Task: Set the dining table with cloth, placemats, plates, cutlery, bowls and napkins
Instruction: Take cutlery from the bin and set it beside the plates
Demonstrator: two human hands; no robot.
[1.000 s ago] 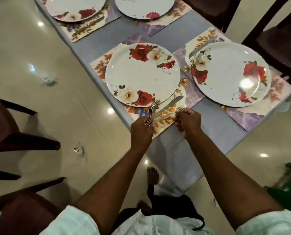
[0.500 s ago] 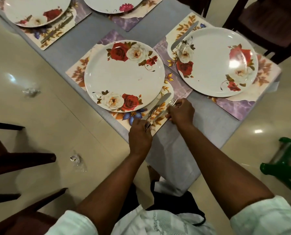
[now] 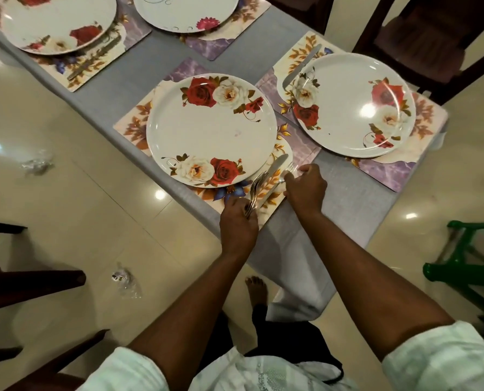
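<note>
A grey cloth (image 3: 348, 198) covers the table. A floral placemat (image 3: 135, 128) in the middle carries a white rose-patterned plate (image 3: 211, 131). My left hand (image 3: 238, 221) grips a bundle of forks (image 3: 256, 190) at the mat's near edge, tines pointing toward the plate. A knife (image 3: 274, 172) lies on the mat beside the plate's right rim. My right hand (image 3: 305, 187) pinches a single fork (image 3: 290, 168) just right of the knife, low over the mat.
A second plate (image 3: 356, 105) with a knife (image 3: 302, 64) beside it sits on a mat at the right. Two more set plates (image 3: 57, 21) (image 3: 187, 12) lie at the far end. Dark chairs (image 3: 421, 38) stand around; a green stool (image 3: 469, 266) is at the right.
My right hand has carried the single fork a little right, past the knife's right side. My left hand keeps its grip on the fork bundle. The view has shifted closer.
</note>
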